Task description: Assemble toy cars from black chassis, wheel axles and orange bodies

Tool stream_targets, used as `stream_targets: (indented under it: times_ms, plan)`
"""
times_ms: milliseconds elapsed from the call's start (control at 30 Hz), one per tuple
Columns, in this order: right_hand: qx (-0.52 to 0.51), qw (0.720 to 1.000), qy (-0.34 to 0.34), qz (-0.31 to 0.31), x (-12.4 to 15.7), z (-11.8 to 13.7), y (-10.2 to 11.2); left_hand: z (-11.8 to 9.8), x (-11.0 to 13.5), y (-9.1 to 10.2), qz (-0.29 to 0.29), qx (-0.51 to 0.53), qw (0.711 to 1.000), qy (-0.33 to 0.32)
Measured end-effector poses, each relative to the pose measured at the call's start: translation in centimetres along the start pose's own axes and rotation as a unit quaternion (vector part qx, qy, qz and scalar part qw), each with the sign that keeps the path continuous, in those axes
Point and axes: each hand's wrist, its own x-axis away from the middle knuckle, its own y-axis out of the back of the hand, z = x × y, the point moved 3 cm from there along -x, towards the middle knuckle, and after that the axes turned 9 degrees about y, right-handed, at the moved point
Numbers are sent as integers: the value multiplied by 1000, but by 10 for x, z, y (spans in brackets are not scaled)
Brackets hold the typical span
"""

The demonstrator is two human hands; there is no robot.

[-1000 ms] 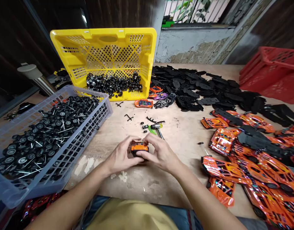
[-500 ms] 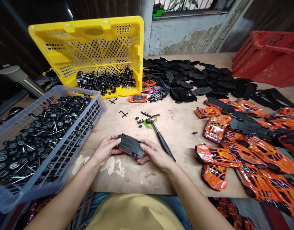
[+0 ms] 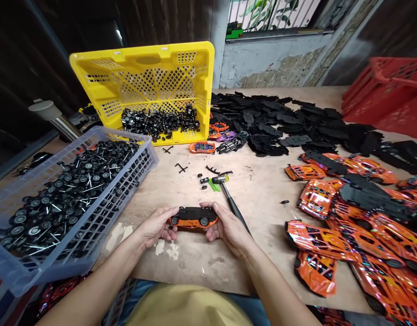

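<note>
Between my two hands is an orange toy car (image 3: 193, 217), turned so its black underside faces up and its side wheels show. My left hand (image 3: 157, 227) grips one end, thumb on top and fingers beneath. The other end is held by my right hand (image 3: 226, 226) in the same way. Just beyond my right hand lies a hammer (image 3: 234, 209) with a dark handle and a yellow-tipped head. Near its head are a small green piece (image 3: 213, 184) and a few loose black parts (image 3: 204, 180).
At left stands a clear-blue basket (image 3: 127, 185) full of wheels on axles. A yellow crate (image 3: 208, 90) behind it, tipped on its side, holds more. Black chassis plates (image 3: 262, 117) are heaped at the back. Orange toy cars (image 3: 317, 197) pile up at right, before a red crate (image 3: 391, 95).
The toy car has been tilted in my hands, so its orange side and wheels now face me instead of mostly its flat underside. The camera view has shifted a little.
</note>
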Motion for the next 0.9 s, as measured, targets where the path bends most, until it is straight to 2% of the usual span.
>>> stream_targets:
  times_ms: [100, 167, 200, 267, 333, 367, 400, 433, 500, 533, 600, 633, 667, 700, 767, 833, 900]
  plan:
    - [59, 998, -8, -7, -2, 1, 4, 2, -2, 0, 1, -13, 1000, 5]
    - [186, 982, 31, -19, -4, 4, 11, 3, -4, -1, 0, -24, 1000, 6]
    - [269, 960, 74, -22, -4, 6, 14, 4, -5, -2, -1, -27, 1000, 6]
    - [420, 888, 187, -9, -3, 10, 16, 6, -6, -2, -7, -31, 999, 5]
    - [515, 808, 286, 7, 0, 10, 15, 7, -6, -2, -12, -37, 999, 5]
    - [542, 778, 319, 8, 1, 9, 14, 7, -5, -1, -13, -44, 999, 6]
    - [556, 758, 341, 9, 2, 7, 13, 8, -4, 0, -11, -48, 999, 11]
    - [560, 751, 350, 16, 2, 5, 13, 7, -2, 1, -13, -62, 998, 15]
    - [550, 763, 334, 52, 0, 1, 11, 4, 3, 6, -62, -142, 988, -19]
    - [542, 775, 317, 73, -2, -1, 9, 0, 6, 9, -109, -203, 971, -71]
    - [531, 791, 289, 92, -4, 0, 7, -10, 14, 10, -193, -318, 901, -224]
    - [525, 797, 285, 92, -4, 2, 5, -12, 16, 8, -205, -349, 863, -302]
    - [513, 804, 284, 93, -5, 4, 3, -12, 18, 5, -193, -354, 840, -362]
    - [496, 815, 283, 98, -5, 6, 0, -11, 17, 1, -166, -346, 832, -401]
    - [447, 848, 266, 104, -6, 6, -6, -5, 13, -6, -104, -307, 846, -424]
    - [391, 887, 230, 84, -8, 2, -10, 0, 7, -12, -66, -257, 876, -404]
    - [350, 913, 203, 50, -10, -3, -11, 4, 4, -17, -44, -215, 899, -378]
